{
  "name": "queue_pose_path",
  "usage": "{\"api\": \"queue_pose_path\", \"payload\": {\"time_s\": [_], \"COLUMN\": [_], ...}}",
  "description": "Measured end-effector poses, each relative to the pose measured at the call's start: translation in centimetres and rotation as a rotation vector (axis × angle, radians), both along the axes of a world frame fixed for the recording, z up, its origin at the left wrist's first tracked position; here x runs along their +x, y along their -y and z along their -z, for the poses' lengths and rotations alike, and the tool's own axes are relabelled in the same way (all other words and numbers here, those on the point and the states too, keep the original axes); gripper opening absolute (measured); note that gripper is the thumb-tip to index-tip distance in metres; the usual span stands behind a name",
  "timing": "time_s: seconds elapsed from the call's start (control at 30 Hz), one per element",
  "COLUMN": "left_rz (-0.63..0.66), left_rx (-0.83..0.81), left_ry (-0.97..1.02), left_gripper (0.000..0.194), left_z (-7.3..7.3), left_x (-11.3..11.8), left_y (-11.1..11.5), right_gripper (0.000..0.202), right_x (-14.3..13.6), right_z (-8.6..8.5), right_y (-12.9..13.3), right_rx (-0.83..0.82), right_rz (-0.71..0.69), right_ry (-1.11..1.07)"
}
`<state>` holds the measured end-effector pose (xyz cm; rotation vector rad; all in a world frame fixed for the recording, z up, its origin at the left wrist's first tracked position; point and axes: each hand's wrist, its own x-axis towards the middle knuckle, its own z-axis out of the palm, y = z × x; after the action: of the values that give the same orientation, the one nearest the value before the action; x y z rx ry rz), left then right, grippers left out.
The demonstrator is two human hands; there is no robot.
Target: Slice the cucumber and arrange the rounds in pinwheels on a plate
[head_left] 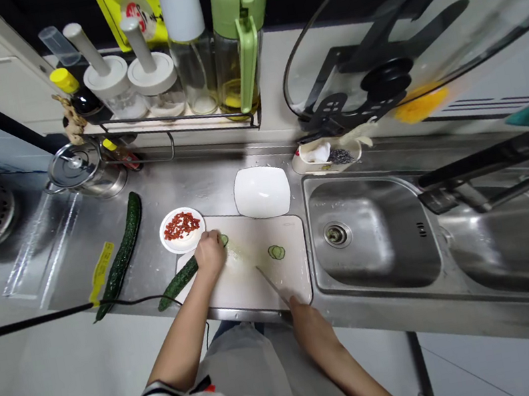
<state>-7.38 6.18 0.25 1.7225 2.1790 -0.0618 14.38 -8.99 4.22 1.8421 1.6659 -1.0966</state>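
My left hand (210, 255) is closed over a dark green cucumber (180, 282), whose pale cut end shows just past the fingers. The cucumber lies across the left part of a white cutting board (254, 289). In my right hand (311, 327) is a knife (273, 286), its blade angled over the front of the board, apart from the cucumber. Several cucumber slices (276, 251) overlap on the right half of the board. Beside the board's upper left corner stands a white plate with chopped red pieces (181, 225), and behind the board an empty white dish (262, 191).
A second whole cucumber (122, 255) lies to the left. Behind it are a lidded steel pot (82, 171) and a rack (171, 122) of jars and bottles. On the right is a double sink (376, 233) with a dark faucet (488, 171). A thin cable (144, 300) crosses the left front.
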Motion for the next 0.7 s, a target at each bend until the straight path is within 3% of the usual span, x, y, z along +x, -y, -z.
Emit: {"api": "queue_pose_path", "payload": {"time_s": [0.17,0.3,0.5,0.7], "left_rz": [0.012,0.120,0.438,0.846], "left_rx": [0.057,0.061,-0.134,-0.098], "left_ry": [0.065,0.208,0.314,0.194], "left_gripper": [0.023,0.026,0.025,0.020], "left_z": [0.2,0.6,1.0,1.0], "left_x": [0.9,3.2,8.5,11.3], "left_y": [0.3,0.6,1.2,1.6], "right_gripper": [0.042,0.042,0.041,0.043], "right_x": [-0.1,-0.2,-0.3,-0.3], "right_z": [-0.5,-0.9,-1.2,-0.8], "right_y": [-0.3,-0.5,-0.7,-0.4], "right_rx": [-0.022,-0.041,-0.050,-0.026], "right_rz": [0.008,0.005,0.013,0.007], "right_ry": [0.001,0.021,0.022,0.024]}}
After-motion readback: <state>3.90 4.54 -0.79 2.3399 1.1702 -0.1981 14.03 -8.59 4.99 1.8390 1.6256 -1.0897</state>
